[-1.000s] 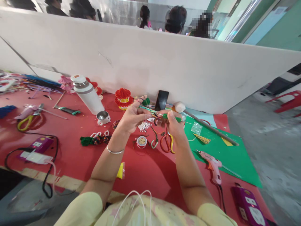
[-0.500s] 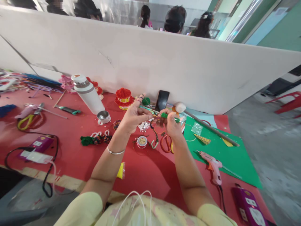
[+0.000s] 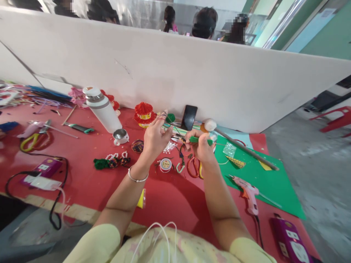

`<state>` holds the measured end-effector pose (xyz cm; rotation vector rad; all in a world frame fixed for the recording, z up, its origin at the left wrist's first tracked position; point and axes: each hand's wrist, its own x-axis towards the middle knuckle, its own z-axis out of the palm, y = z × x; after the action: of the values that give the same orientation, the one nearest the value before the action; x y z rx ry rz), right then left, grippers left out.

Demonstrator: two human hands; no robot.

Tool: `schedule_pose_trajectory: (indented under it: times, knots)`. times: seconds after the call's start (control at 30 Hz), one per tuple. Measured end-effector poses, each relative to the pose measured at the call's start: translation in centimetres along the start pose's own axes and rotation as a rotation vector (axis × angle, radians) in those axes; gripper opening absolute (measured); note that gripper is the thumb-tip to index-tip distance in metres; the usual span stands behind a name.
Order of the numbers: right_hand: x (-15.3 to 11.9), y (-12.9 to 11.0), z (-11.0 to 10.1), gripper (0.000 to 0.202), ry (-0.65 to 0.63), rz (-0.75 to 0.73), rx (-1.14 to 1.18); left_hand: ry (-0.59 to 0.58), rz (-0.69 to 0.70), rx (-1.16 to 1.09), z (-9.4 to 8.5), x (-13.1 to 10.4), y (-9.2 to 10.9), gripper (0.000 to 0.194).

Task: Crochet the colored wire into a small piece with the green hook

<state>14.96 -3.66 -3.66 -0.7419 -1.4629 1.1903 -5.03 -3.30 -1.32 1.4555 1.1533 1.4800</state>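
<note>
My right hand [image 3: 201,145] is closed around the green handle of a crochet hook [image 3: 197,140]. Dark yarn [image 3: 175,125] loops over the raised fingers of my left hand [image 3: 157,136] and runs down to the right hand's fingertips. A small crocheted strip of multicoloured yarn [image 3: 181,155] hangs below the right fingertips. Beside the left wrist lies a ball of multicoloured yarn [image 3: 137,146]. Under the hands are a round spool [image 3: 165,165], white beads [image 3: 169,147] and orange-handled scissors [image 3: 193,167].
A white bottle [image 3: 102,111] and its cup [image 3: 120,136] stand left. A phone [image 3: 189,117] leans on the white partition [image 3: 175,69]. To the right are a pink glue gun [image 3: 248,193], a rod [image 3: 246,148] and a purple power strip [image 3: 290,237]. Another person's fingertips show at far left.
My left hand has drawn away leftward from the right, stretching the yarn between them. The crochet hook has shifted slightly right. Fingertips have appeared by the blue piece at far left.
</note>
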Motion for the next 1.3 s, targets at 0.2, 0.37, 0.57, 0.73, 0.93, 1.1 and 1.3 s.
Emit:
schedule_pose_trajectory:
  times: [0.2, 0.37, 0.57, 0.73, 0.93, 1.1, 1.3]
  knots:
    - [-0.8, -1.3, 0.3, 0.076, -0.220, -0.048, -0.032, 0.009, 0.154, 0.064, 0.4, 0.3, 0.2, 0.026]
    - [-0.6, -1.8, 0.4, 0.072, -0.108, -0.071, 0.100, -0.219, 0.042, -0.030, -0.7, 0.4, 0.7, 0.029]
    - [0.3, -3.6, 0.0, 0.073, 0.181, -0.012, 0.246, -0.173, -0.192, -0.429, -3.8, 1.6, 1.6, 0.035]
    - [0.2, -4.4, 0.0, 0.070, 0.211, -0.001, 0.298, -0.107, -0.205, -0.520, -5.0, 3.1, 3.2, 0.020]
    - [-0.8, -5.9, -1.0, 0.065, 0.300, -0.093, 0.277, -0.080, -0.094, -0.425, -3.3, 7.3, 3.8, 0.033]
    - [-1.2, -6.8, -2.1, 0.069, 0.300, -0.154, 0.221, -0.148, -0.119, -0.489, -2.5, 12.0, 4.3, 0.063]
    - [-1.2, -7.1, -3.4, 0.068, 0.416, -0.175, 0.277, -0.016, -0.215, -0.251, -1.6, 12.3, 2.8, 0.042]
